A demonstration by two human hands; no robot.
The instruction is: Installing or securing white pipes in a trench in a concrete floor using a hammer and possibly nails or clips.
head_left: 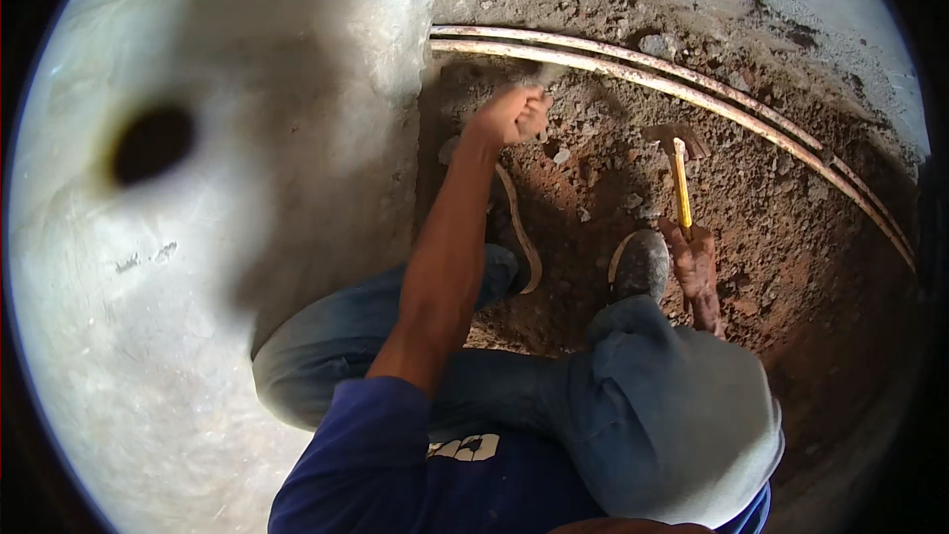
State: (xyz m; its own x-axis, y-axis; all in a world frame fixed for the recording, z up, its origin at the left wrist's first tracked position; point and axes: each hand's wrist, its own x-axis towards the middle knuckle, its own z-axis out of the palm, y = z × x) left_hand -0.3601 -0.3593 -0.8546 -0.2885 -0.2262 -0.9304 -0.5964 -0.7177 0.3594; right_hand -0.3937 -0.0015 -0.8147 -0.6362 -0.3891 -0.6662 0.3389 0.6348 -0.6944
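At the lower middle of the frame are the jeans (652,415), with a shoe (641,267) above them. Right of the shoe, the right hand (695,262) wraps the yellow handle of a tool (682,183), its broad head right of centre. Above centre, the left hand (519,117) has curled fingers; blur hides whether they hold anything. Beyond, two pipes (633,76) arc across the soil (791,237) toward the right edge.

We count one left hand (517,117), one right hand (696,262); one yellow-handled tool (682,183); two pale pipes (682,91); two denim-clad legs (672,415); stones (561,155) beyond counting.
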